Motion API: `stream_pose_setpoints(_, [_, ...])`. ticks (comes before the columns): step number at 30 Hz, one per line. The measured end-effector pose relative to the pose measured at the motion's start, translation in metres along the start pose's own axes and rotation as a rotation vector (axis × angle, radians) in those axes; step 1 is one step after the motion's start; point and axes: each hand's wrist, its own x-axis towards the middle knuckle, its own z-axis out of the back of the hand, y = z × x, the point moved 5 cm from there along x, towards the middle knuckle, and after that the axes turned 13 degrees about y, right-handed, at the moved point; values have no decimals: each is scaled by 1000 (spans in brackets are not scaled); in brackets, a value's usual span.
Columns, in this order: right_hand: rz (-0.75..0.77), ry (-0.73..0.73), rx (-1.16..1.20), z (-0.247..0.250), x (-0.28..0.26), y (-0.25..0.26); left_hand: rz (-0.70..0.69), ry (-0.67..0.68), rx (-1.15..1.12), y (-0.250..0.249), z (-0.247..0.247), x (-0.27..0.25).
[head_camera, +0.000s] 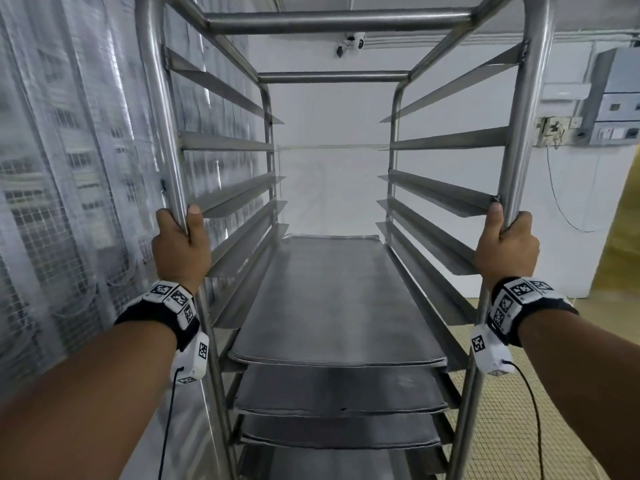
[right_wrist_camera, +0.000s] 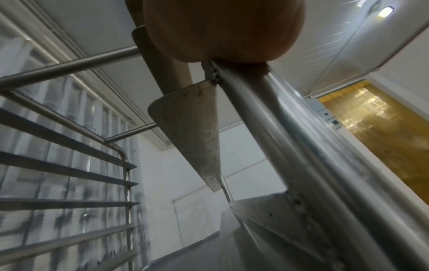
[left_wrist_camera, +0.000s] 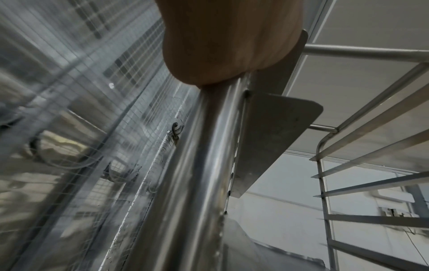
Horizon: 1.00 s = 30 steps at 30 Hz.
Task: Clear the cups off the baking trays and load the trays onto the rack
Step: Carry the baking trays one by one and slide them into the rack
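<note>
1. Baking trays are sitting in the rack [head_camera: 341, 24], in the lower centre of the head view; four are showing, stacked one level above another: the top tray [head_camera: 332, 299], a second tray [head_camera: 341, 389], a third tray [head_camera: 341, 434] and a fourth tray [head_camera: 341, 465] partly cut off by the bottom edge.
2. Two hands are holding the rack. The left hand [head_camera: 181, 249] is wrapping around the left front post [head_camera: 157, 109], thumb lying on the post's inner side.
3. The right hand [head_camera: 507, 249] is gripping the right front post [head_camera: 530, 109] in the same way.
4. Each wrist view is showing one palm clasping its post: left hand [left_wrist_camera: 230, 40], right hand [right_wrist_camera: 223, 31].
5. Angled runners are lining both sides of the rack above the top tray, carrying nothing.
6. No cups are showing in any view.
7. A mesh-covered plastic curtain [head_camera: 69, 168] is hanging at the left of the frame, a white wall [head_camera: 332, 188] is standing behind the rack, and a yellow strip curtain [right_wrist_camera: 371, 128] is showing at the right of the right wrist view.
</note>
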Motion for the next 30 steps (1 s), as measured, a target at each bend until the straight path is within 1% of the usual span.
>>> stream_pose_setpoints(8, [12, -40, -12, -65, 30, -2, 5, 21, 4, 44, -46, 54])
stream_pose_setpoints(13, [13, -20, -18, -104, 42, -9, -12, 31, 18, 74, -74, 84])
stream_pose_setpoints(18, [8, -12, -25, -144, 62, -14, 12, 22, 35, 102, -101, 108])
stream_pose_setpoints(23, [3, -20, -27, -180, 89, -23, -3, 14, 17, 118, -131, 128])
stream_pose_setpoints(28, [-14, -12, -33, -220, 123, -38, 53, 2, -11, 135, -174, 151])
stream_pose_setpoints(30, [-18, -5, -30, -240, 140, -46, 52, -1, -36, 146, -196, 163])
